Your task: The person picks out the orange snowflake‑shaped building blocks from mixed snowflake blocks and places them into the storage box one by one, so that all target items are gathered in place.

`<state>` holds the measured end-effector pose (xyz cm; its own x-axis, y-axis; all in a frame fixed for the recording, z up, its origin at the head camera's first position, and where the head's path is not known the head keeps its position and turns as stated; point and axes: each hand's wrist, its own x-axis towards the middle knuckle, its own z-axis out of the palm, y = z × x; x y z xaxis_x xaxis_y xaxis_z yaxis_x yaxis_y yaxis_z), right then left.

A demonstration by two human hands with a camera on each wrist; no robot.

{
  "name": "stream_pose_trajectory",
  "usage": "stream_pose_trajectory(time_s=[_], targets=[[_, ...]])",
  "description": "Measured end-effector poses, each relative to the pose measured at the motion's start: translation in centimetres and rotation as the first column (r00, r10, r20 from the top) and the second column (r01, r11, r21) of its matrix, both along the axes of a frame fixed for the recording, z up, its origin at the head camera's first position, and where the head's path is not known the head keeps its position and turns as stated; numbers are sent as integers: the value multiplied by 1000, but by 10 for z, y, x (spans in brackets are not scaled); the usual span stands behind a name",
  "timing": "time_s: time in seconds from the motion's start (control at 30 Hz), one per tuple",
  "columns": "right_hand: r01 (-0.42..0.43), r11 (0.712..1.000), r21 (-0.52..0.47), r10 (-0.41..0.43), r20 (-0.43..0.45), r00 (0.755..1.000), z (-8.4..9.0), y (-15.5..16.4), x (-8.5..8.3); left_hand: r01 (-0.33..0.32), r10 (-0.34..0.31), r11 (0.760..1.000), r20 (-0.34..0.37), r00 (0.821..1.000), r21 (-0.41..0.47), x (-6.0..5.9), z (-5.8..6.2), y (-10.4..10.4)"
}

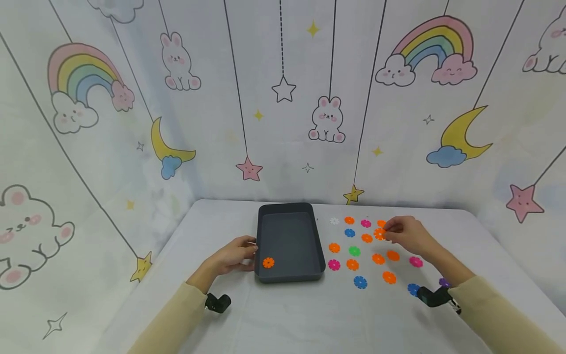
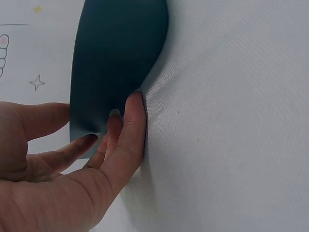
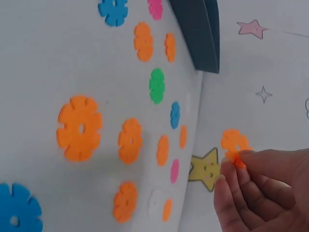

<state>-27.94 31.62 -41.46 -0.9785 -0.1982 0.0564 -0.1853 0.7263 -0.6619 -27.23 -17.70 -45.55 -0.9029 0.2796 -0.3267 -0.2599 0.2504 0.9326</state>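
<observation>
A dark grey tray (image 1: 261, 246) stands in the middle of the white table with one orange snowflake disc (image 1: 268, 262) in its near left corner. My left hand (image 1: 234, 255) rests against the tray's left wall (image 2: 116, 63), fingers straight and touching it. To the right of the tray lie several flat snowflake discs in orange (image 1: 352, 264), blue (image 1: 360, 281), pink (image 1: 333, 265), green (image 1: 354, 250) and white (image 1: 334, 221). My right hand (image 1: 404, 233) hovers over the far discs and pinches one orange disc (image 3: 234, 145) between thumb and fingertips, lifted off the cloth.
A white cloth (image 1: 309, 314) covers the table. Curtains printed with rainbows, bunnies and stars close in the back and both sides. A purple disc (image 1: 443, 282) and a blue disc (image 1: 413, 289) lie close to my right forearm.
</observation>
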Motion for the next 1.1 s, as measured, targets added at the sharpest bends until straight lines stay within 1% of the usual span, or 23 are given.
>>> stream_pose_trajectory(time_s=[0.07, 0.27, 0.47, 0.6, 0.83, 1.1], targets=[[-4, 1000, -12, 4, 1, 1000, 2, -9, 1, 0, 0, 1000, 1, 1000, 0, 0, 0, 0], [-54, 997, -62, 54, 1, 999, 8, -37, 7, -4, 4, 1000, 1, 1000, -1, 0, -1, 1], [-104, 988, -118, 107, 20, 994, 10, -66, 9, -7, 7, 1000, 0, 1000, 1, 0, -1, 1], [-146, 979, -141, 149, 16, 989, 11, -84, 10, -7, 7, 1000, -3, 1000, -4, 0, -1, 0], [-209, 967, -145, 211, -2, 977, 5, -109, 7, -7, 7, 1000, -6, 1000, -12, 1, 2, 1], [-231, 955, -184, 238, 15, 971, -3, -140, 4, -7, 7, 1000, 0, 1000, -12, -1, 0, 1]])
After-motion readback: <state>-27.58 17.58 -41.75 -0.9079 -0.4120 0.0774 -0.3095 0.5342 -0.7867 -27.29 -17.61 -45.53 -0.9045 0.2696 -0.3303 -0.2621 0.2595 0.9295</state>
